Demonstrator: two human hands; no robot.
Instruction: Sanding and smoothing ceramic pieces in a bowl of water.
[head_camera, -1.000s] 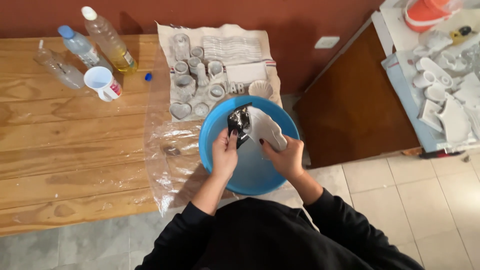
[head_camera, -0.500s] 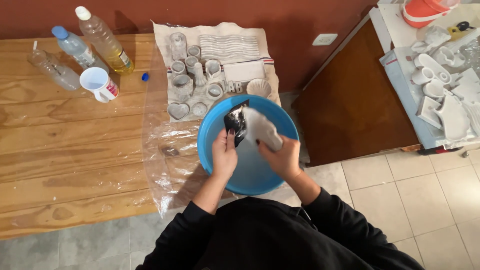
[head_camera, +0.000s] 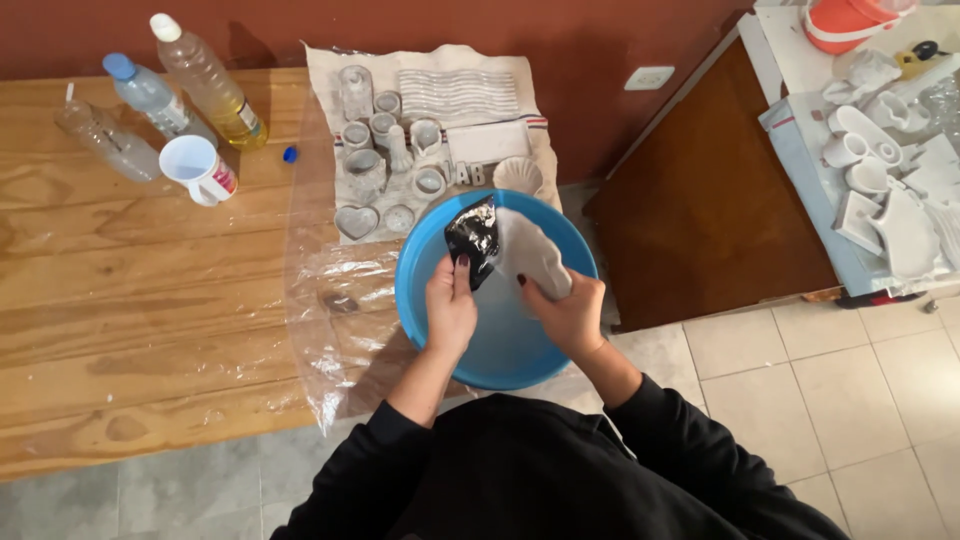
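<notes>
Over the blue basin at the worktop edge, the left hand fingers pinch a black wet pad against a white cast piece gripped by the right hand. Slippery, it may drop and chip; leaning could tip the overhanging basin.

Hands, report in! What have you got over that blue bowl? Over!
Left hand grips black pad. Right hand holds white piece. Both over blue bowl. Nothing in the way.

Soft, even light and a mostly sharp picture.
The clear plastic sheet shines with small white glints, bottles cast short shadows, and far corners bend slightly.
</notes>
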